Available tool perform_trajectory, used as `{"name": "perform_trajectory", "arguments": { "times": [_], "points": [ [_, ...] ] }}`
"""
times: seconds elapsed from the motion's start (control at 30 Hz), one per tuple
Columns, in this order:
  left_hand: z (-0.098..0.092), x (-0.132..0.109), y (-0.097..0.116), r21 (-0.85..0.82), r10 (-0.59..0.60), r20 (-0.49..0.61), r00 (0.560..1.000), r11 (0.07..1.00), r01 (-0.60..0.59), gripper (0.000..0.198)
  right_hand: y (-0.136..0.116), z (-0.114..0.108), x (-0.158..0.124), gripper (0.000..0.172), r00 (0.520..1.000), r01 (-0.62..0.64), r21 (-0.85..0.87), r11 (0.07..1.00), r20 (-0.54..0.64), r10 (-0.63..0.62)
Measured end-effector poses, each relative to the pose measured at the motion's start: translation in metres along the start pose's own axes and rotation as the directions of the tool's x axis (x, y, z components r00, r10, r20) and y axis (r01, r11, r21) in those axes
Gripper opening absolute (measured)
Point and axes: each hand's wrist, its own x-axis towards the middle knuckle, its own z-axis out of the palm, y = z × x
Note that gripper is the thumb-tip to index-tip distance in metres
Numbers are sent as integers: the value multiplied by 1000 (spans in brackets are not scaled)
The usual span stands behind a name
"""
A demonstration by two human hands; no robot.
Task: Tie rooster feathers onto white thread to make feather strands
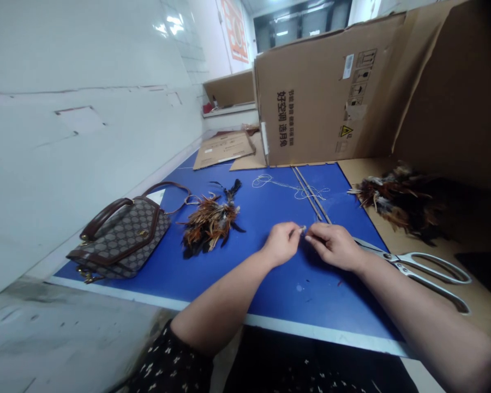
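My left hand (284, 243) is closed in a pinch, with a small pale bit (303, 229) at its fingertips that is too small to name. Close beside it, my right hand (334, 245) also pinches with thumb and fingers; what it holds, if anything, is hidden. Two thin sticks (309, 191) lie on the blue table top (265, 297) just beyond the hands. Loose white string (265, 180) lies in tangled loops across and beside the sticks. Large scissors (425, 267) with metal handles rest to the right, partly behind my right forearm.
A bunch of brown and black feathers (213, 221) lies left of my hands. Another feather bunch (396, 199) rests on cardboard at the right. A patterned handbag (125, 237) stands at the left near the wall. Behind rises a big cardboard box (315, 103), with flat cardboard (223, 148) beside it.
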Motion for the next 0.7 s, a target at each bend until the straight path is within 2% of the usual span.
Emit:
{"name": "perform_trajectory", "arguments": {
  "times": [0.07, 0.13, 0.23, 0.27, 0.33, 0.43, 0.5, 0.6, 0.7],
  "points": [
    [-2, -1, 0, 153, 69, 65, 995, 985, -79, 22, 2, 0, -1, 18, 1000, 6, -62, 998, 9, -5],
    [-4, -1, 2, 227, 109, 178, 978, 963, -149, 19, 6, 1, -1, 17, 1000, -17, -78, 997, 5, 17],
    [-8, -1, 3, 138, 186, 322, 928, 961, -241, 18, 13, 1, 1, 23, 996, -85, 54, 995, -7, 86],
    [-9, 0, 3, 77, 212, 322, 923, 966, -248, 20, 15, 2, 2, 25, 993, -115, 126, 985, -8, 117],
    [-9, 0, 1, -50, 200, 255, 946, 980, -194, 23, 17, 3, 4, 30, 983, -175, 248, 953, -17, 185],
    [-4, 1, -2, -200, 36, 124, 992, 980, -11, 30, 16, 7, 6, 34, 972, -206, 297, 932, -49, 230],
    [0, 1, -4, -223, -59, 50, 997, 972, 68, 33, 13, 10, 5, 34, 983, -150, 251, 956, -66, 171],
    [4, 2, -6, -90, -53, -13, 999, 995, 52, 30, 8, 11, 3, 28, 999, -26, 118, 993, -44, 31],
    [3, 1, -5, 140, 69, 52, 996, 987, -75, 25, 7, 8, 1, 22, 1000, 21, -10, 1000, 9, -21]
  ]
}}
